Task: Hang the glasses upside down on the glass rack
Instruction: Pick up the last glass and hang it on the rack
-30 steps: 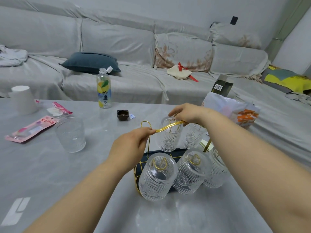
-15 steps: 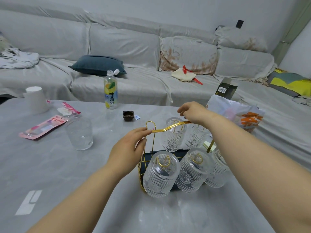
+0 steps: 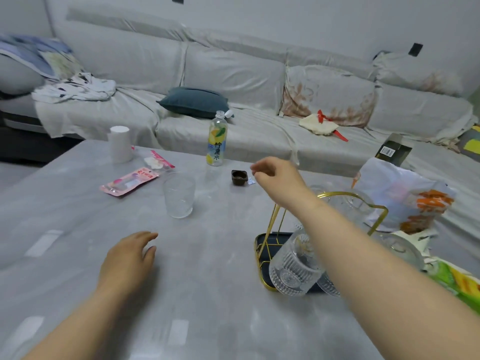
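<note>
One clear ribbed glass (image 3: 179, 196) stands upright on the grey table (image 3: 207, 294), left of centre. The gold wire glass rack (image 3: 270, 237) with a dark tray base sits to the right, several glasses hanging upside down on it, the nearest (image 3: 291, 268) at its front corner. My right hand (image 3: 275, 175) hovers above the table between the loose glass and the rack, fingers loosely curled, holding nothing. My right forearm crosses over the rack and hides part of it. My left hand (image 3: 127, 258) is low over the table, fingers apart, empty.
A lemon-drink bottle (image 3: 217, 141), a small dark cup (image 3: 239, 177), a white paper cup (image 3: 119, 144) and pink packets (image 3: 130, 181) lie toward the table's far side. A plastic bag (image 3: 405, 196) and a dark box (image 3: 393, 149) sit right of the rack. A grey sofa runs behind.
Both hands have let go of the rack's gold handle. The right hand moved left toward the loose glass, the left hand dropped down to the table. The view swung left.
</note>
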The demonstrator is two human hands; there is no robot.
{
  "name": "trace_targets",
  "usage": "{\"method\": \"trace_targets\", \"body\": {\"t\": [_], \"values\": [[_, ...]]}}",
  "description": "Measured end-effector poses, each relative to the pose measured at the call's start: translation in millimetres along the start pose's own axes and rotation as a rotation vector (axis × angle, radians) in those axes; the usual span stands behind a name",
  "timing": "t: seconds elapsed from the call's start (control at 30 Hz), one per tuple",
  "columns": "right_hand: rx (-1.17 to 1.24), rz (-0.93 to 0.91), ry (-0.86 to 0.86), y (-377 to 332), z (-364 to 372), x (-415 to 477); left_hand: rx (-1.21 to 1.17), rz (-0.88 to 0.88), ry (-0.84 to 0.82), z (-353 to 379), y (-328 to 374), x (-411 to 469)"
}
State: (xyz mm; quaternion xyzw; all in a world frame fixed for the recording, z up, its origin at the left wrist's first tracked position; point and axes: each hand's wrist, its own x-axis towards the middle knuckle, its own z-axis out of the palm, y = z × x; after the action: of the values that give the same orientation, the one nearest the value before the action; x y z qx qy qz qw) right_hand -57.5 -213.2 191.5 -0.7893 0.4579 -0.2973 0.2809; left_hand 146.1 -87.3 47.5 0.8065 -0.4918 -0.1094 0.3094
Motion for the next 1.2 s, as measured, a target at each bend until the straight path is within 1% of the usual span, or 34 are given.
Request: {"method": "trace_targets", "body": {"t": [0.07,0.17,0.23,0.3,0.4,0.53,0.6,0.73,0.87,0.93,1.03,1.1,1.2], "values": [[0.06,0.018,-0.014,-3.0,35.1,1.4,0.088,-0.047,-0.002,-3.7,-24.3,3.8],[0.104,0.103,-0.093,0.8,88.5,8.8,0.201,-0.104,-0.025,-1.5,-52.2,9.5],[0.1,0.176,-0.153,9.8,122.3,16.8,0.24,-0.121,-0.031,5.6,-63.6,11.5],[0.108,0.24,-0.176,21.2,151.8,27.8,0.264,-0.114,-0.033,13.1,-69.0,14.9],[0.066,0.29,-0.15,36.2,187.5,42.2,0.269,-0.107,-0.016,18.6,-74.8,16.1],[-0.02,0.214,-0.089,50.0,221.2,58.3,0.264,-0.099,0.012,23.2,-80.9,19.2],[0.01,0.243,-0.051,52.9,233.4,66.8,0.262,-0.093,0.026,25.0,-83.1,20.1],[0.022,0.328,0.005,53.7,248.9,77.0,0.258,-0.079,0.041,24.4,-83.8,19.0],[0.038,0.359,0.062,52.7,250.3,77.7,0.245,-0.087,0.033,24.7,-83.9,19.2],[0.121,0.382,0.062,51.1,246.7,73.8,0.25,-0.089,0.031,25.9,-84.7,19.1],[0.33,0.424,0.092,42.4,235.8,62.2,0.248,-0.093,0.024,26.8,-85.9,19.8],[0.409,0.405,0.17,32.6,224.2,51.8,0.244,-0.098,0.01,24.4,-84.5,19.5],[0.425,0.314,0.24,13.9,188.5,35.7,0.244,-0.103,-0.026,20.0,-78.6,16.6]]}}
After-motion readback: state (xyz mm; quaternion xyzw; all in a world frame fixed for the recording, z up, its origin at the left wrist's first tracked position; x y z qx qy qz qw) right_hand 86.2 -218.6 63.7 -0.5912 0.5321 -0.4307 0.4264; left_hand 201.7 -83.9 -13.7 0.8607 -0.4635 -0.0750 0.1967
